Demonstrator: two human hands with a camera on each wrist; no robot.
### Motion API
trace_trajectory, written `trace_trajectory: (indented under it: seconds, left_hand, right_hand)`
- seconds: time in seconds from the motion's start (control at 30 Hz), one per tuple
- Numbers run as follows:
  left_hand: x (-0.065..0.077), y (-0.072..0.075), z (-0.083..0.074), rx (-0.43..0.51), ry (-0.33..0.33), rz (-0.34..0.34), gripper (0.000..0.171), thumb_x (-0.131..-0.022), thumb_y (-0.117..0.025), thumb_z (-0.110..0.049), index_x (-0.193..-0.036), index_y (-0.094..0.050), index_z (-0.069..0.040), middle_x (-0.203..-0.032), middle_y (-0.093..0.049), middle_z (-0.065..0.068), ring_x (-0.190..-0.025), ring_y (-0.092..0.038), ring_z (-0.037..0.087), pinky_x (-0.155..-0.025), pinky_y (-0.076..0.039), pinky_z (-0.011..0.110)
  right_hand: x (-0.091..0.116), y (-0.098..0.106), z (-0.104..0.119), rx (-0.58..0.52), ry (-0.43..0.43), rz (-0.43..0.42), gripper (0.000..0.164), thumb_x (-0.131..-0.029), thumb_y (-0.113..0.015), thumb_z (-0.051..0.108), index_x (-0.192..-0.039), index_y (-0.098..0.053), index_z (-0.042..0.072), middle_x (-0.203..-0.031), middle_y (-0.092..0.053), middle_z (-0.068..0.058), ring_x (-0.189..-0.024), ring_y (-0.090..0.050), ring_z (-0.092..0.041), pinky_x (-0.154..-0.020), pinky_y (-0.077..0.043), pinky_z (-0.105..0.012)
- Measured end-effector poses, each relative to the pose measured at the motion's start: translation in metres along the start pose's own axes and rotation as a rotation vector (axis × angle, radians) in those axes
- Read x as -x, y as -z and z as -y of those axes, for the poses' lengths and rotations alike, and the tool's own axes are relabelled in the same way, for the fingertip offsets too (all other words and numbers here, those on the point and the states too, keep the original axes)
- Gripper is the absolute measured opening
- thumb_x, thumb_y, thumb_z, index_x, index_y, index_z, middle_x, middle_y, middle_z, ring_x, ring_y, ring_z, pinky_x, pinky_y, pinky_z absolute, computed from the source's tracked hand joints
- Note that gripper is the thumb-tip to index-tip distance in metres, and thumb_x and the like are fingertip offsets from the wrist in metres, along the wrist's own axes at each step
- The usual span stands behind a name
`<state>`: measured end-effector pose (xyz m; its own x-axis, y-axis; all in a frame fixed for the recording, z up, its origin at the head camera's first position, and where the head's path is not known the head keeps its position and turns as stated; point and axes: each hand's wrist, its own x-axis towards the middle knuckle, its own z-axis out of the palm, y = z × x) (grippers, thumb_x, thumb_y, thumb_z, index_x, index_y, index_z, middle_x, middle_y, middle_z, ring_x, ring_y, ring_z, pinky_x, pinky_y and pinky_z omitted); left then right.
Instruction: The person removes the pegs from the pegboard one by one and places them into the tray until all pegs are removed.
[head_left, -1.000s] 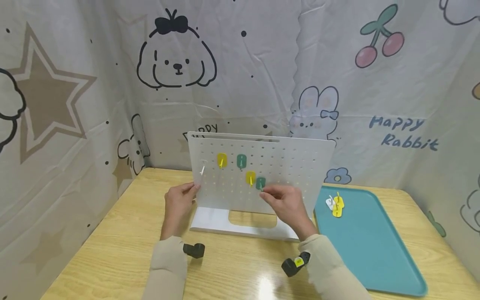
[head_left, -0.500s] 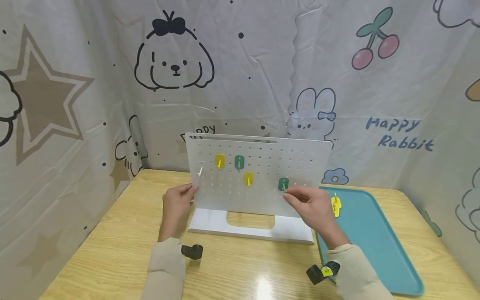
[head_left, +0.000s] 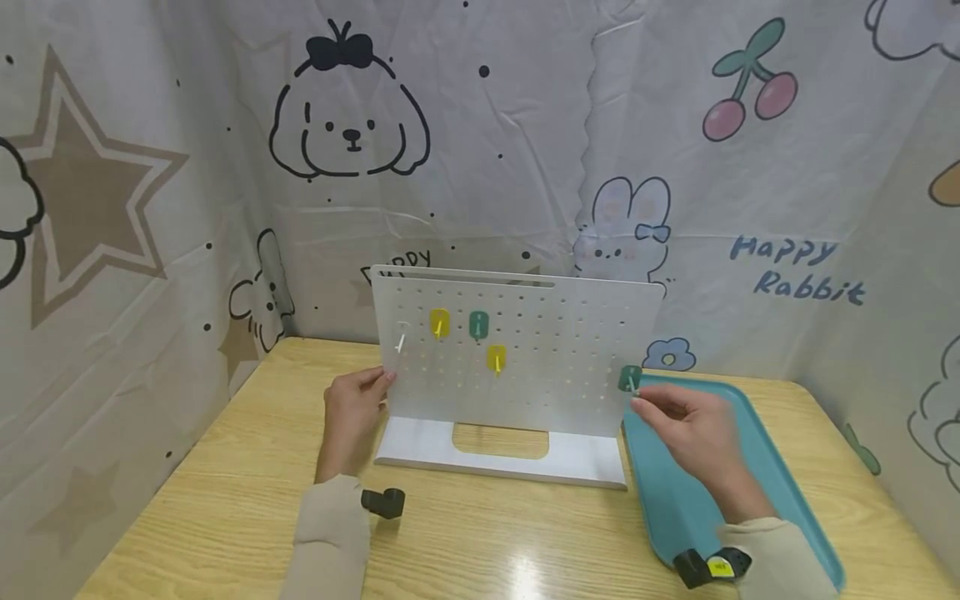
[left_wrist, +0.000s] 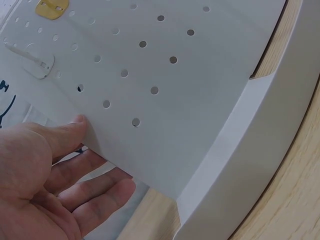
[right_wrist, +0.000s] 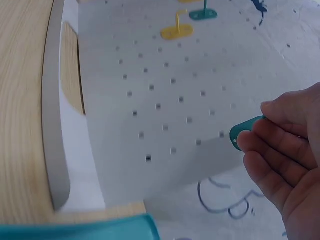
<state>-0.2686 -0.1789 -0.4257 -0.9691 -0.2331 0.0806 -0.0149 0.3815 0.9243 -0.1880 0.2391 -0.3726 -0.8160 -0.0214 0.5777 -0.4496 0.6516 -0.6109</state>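
Observation:
A white pegboard (head_left: 525, 392) stands upright on the table. My left hand (head_left: 356, 421) grips its left edge, thumb on the front face and fingers behind, as the left wrist view shows. Between the thumb and fingers of my right hand (head_left: 697, 433) is a green hook (head_left: 630, 377), held off the board near its right edge. On the board hang a white hook (head_left: 401, 337), a yellow hook (head_left: 439, 323), another green hook (head_left: 478, 325) and a lower yellow hook (head_left: 497, 359).
A teal tray (head_left: 675, 508) lies right of the board, partly under my right arm. The hooks seen on it earlier are hidden behind my right hand. A patterned cloth (head_left: 480, 167) hangs behind the wooden table (head_left: 465, 542).
The green hook has come off its place beside the lower yellow hook. My right hand has carried it rightward to the board's right edge. My left hand keeps its grip.

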Motion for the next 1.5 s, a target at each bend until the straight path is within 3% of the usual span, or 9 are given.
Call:
trace_trajectory:
  seconds: [0.27, 0.43, 0.6, 1.17, 1.5]
  left_hand:
    - [-0.002, 0.001, 0.001, -0.008, -0.003, 0.004, 0.035, -0.1, -0.066, -0.026, -0.125, -0.069, -0.001, -0.117, -0.069, 0.019, -0.1, -0.069, 0.031, -0.079, -0.06, 0.039]
    - [-0.002, 0.002, 0.0, -0.003, 0.01, 0.015, 0.036, -0.1, -0.065, -0.027, -0.126, -0.068, -0.002, -0.118, -0.069, 0.017, -0.101, -0.069, 0.03, -0.08, -0.06, 0.039]
    - [-0.003, 0.002, -0.001, -0.012, 0.007, 0.014, 0.036, -0.101, -0.064, -0.027, -0.127, -0.068, -0.002, -0.118, -0.069, 0.017, -0.102, -0.069, 0.03, -0.081, -0.06, 0.039]
    - [-0.003, 0.001, -0.001, -0.029, -0.003, 0.015, 0.035, -0.101, -0.064, -0.024, -0.126, -0.067, 0.001, -0.116, -0.069, 0.02, -0.101, -0.069, 0.031, -0.079, -0.06, 0.038]
    - [-0.002, 0.001, -0.002, -0.031, 0.001, 0.01, 0.035, -0.101, -0.064, -0.023, -0.126, -0.067, 0.0, -0.116, -0.069, 0.02, -0.102, -0.069, 0.032, -0.078, -0.06, 0.038]
  right_hand:
    - [0.005, 0.011, -0.027, 0.118, -0.148, 0.043, 0.014, -0.089, -0.079, 0.014, -0.096, -0.077, 0.002, -0.088, -0.075, -0.008, -0.071, -0.067, -0.005, -0.059, -0.053, -0.019]
    - [0.004, 0.01, -0.044, 0.137, -0.29, 0.121, 0.021, -0.093, -0.075, 0.025, -0.101, -0.077, 0.006, -0.091, -0.074, -0.004, -0.083, -0.067, -0.016, -0.067, -0.053, -0.03]
    - [0.001, 0.003, -0.059, 0.139, -0.389, 0.202, 0.024, -0.095, -0.072, 0.025, -0.105, -0.076, 0.003, -0.091, -0.074, -0.005, -0.082, -0.067, -0.019, -0.067, -0.052, -0.033]
    - [-0.008, -0.012, -0.093, 0.185, -0.494, 0.298, 0.025, -0.093, -0.07, 0.018, -0.102, -0.072, -0.005, -0.078, -0.07, -0.003, -0.074, -0.065, -0.018, -0.062, -0.051, -0.031]
    - [-0.01, -0.014, -0.093, 0.163, -0.554, 0.291, 0.032, -0.096, -0.067, 0.021, -0.112, -0.071, -0.007, -0.095, -0.073, -0.014, -0.083, -0.07, -0.023, -0.073, -0.057, -0.042]
